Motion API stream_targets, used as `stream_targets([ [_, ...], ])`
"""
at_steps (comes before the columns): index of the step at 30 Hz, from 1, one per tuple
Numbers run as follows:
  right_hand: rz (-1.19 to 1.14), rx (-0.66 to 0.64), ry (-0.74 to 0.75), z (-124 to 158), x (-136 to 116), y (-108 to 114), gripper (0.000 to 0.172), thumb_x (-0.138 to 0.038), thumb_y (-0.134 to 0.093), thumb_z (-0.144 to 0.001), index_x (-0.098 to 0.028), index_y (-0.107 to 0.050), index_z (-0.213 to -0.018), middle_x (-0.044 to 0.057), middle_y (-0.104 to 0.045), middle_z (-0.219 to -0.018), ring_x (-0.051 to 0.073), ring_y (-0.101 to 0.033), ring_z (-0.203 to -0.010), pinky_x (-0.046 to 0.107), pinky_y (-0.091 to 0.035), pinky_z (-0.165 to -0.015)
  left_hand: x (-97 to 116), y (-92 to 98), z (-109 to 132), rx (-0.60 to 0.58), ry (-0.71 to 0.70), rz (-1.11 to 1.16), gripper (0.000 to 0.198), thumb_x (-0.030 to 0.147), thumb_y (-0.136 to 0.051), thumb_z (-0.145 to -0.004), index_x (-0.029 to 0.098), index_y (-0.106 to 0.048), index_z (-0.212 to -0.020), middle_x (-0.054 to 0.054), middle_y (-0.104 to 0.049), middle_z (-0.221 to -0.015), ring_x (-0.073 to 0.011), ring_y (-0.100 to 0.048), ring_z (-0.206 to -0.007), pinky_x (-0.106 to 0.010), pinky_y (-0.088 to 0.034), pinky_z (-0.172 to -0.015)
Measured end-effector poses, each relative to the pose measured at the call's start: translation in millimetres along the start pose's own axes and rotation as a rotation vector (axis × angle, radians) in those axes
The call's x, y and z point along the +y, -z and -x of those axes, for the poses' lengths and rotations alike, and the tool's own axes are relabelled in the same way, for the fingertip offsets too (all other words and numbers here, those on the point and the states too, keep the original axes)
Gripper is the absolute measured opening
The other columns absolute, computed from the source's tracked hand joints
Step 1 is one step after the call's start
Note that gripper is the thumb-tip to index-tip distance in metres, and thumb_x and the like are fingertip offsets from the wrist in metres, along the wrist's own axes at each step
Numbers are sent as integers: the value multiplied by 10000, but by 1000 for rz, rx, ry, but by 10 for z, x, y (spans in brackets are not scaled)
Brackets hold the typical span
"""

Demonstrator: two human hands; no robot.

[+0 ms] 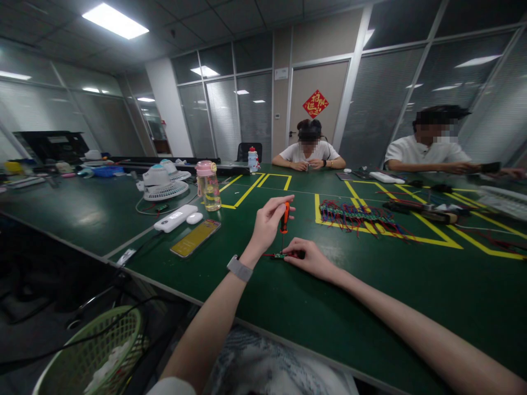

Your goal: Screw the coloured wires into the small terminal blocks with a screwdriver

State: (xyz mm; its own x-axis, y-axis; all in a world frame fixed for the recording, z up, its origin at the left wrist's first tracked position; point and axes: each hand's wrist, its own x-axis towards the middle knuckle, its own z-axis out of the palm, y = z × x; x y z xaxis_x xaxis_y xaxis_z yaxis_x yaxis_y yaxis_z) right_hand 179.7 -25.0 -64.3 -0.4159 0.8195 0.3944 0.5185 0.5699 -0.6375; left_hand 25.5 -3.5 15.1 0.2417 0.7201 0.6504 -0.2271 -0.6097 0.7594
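Observation:
An orange-handled screwdriver (284, 218) stands upright, its thin shaft pointing down at a small green circuit board (279, 256) on the table. My left hand (268, 224) is closed on the screwdriver's handle, some fingers stretched out past it. With fingertips pressed on the board's right end, my right hand (309, 259) holds it against the table. Red wire sticks out at the board's left side, and dark wires show under my right fingers. Whether the tip sits in a screw is too small to tell.
A row of wired circuit boards (356, 213) lies beyond my right hand, amid yellow tape lines. To the left are a phone (196, 238), a white power bank (176, 218), a pink bottle (208, 185) and a white fan (164, 184). Two people sit across the green table (242, 189).

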Motion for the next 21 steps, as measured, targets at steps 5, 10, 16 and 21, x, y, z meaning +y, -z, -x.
stream_targets([
  [5,17,8,-14,2,-25,9,135,-209,-647,-762,-160,-720,-864,33,-602,-759,121,-536,-650,246,-435,-602,-32,-6,5,48,-36,-92,276,324,-600,-816,186,-663,-1047,-61,-606,-948,-128,-606,-778,-235,-515,-672],
  [10,34,40,-14,5,-18,3,119,-194,-646,-750,-151,-716,-836,28,-603,-736,117,-541,-638,239,-432,-594,-18,-4,-2,42,-53,-72,262,327,-522,-864,199,-673,-1035,-77,-569,-1087,-150,-609,-886,-261,-513,-740],
  [16,8,33,-16,5,-2,3,131,-221,-649,-755,-160,-714,-851,31,-614,-751,121,-549,-645,246,-448,-605,-24,-1,0,44,-58,-99,268,322,-592,-821,187,-664,-1041,-59,-617,-953,-138,-610,-807,-247,-510,-697],
  [21,2,22,-17,6,-8,10,153,-246,-631,-780,-162,-718,-873,40,-623,-762,126,-552,-653,254,-454,-610,-22,0,-7,-23,-22,25,299,337,-476,-886,198,-649,-1086,-88,-592,-1158,-185,-606,-976,-305,-500,-829],
])
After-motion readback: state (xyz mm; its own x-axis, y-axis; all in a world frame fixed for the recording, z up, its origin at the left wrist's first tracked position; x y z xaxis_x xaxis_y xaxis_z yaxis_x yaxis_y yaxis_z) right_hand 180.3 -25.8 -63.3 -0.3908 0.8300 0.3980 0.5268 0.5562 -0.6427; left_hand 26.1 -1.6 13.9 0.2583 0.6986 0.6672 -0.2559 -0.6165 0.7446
